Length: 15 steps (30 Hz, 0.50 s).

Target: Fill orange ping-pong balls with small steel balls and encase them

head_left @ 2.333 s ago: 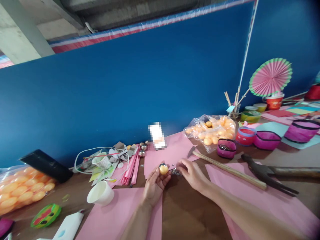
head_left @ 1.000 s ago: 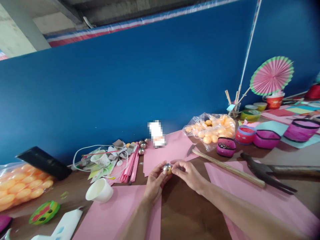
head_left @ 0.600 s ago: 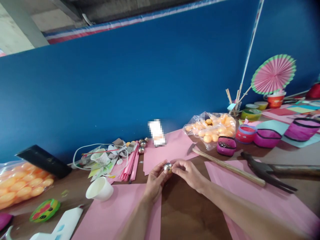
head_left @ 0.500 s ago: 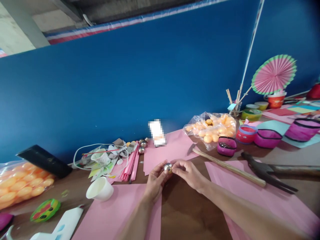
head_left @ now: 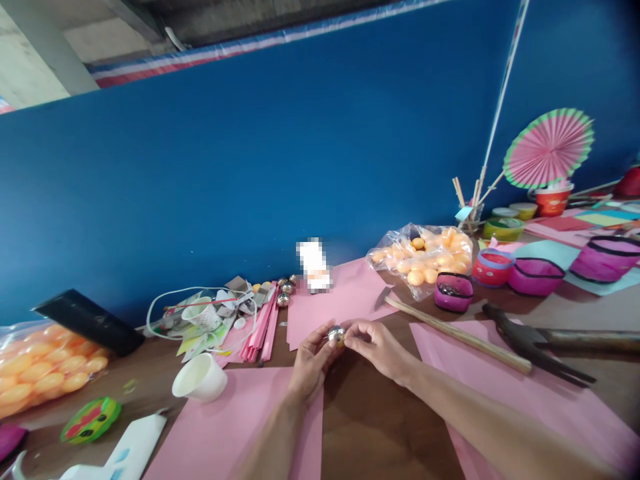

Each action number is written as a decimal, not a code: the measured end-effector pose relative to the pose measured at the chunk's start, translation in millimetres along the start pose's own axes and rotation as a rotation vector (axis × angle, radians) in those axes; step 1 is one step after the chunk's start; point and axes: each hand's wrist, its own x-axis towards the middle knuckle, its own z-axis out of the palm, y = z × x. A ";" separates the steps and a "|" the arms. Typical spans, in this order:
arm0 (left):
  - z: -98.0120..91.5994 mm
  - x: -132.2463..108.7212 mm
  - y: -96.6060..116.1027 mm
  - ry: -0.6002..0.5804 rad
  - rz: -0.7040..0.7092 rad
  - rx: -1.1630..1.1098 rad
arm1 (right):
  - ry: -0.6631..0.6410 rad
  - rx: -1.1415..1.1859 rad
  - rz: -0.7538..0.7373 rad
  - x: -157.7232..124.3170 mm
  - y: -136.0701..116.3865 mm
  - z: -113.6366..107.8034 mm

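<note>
A small shiny metallic ball [head_left: 337,335] is held between my two hands above the brown table. Its surface looks silver with some gold reflection. My left hand [head_left: 314,363] grips it from the left with thumb and fingers. From the other side, my right hand [head_left: 374,348] pinches at its right edge, the fingertips closed together; anything tiny between them is hidden. Several similar shiny balls [head_left: 283,299] sit beyond my hands, to the left of a white blurred-out object [head_left: 316,267] on pink paper [head_left: 345,287].
A white paper cup [head_left: 200,378] stands at left near folded pink strips [head_left: 263,327]. To the right lie a wooden-handled hammer [head_left: 460,333] and a larger claw hammer [head_left: 540,340]. Bags of orange balls [head_left: 425,257] and purple containers [head_left: 537,277] sit farther back. A blue partition [head_left: 280,153] rises behind.
Both hands stay in nearly the same place. The ball has turned or shifted very slightly between the fingers.
</note>
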 end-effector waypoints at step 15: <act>-2.1 1.3 -1.9 -0.025 -0.012 0.014 | -0.031 -0.064 0.009 2.1 4.7 -1.9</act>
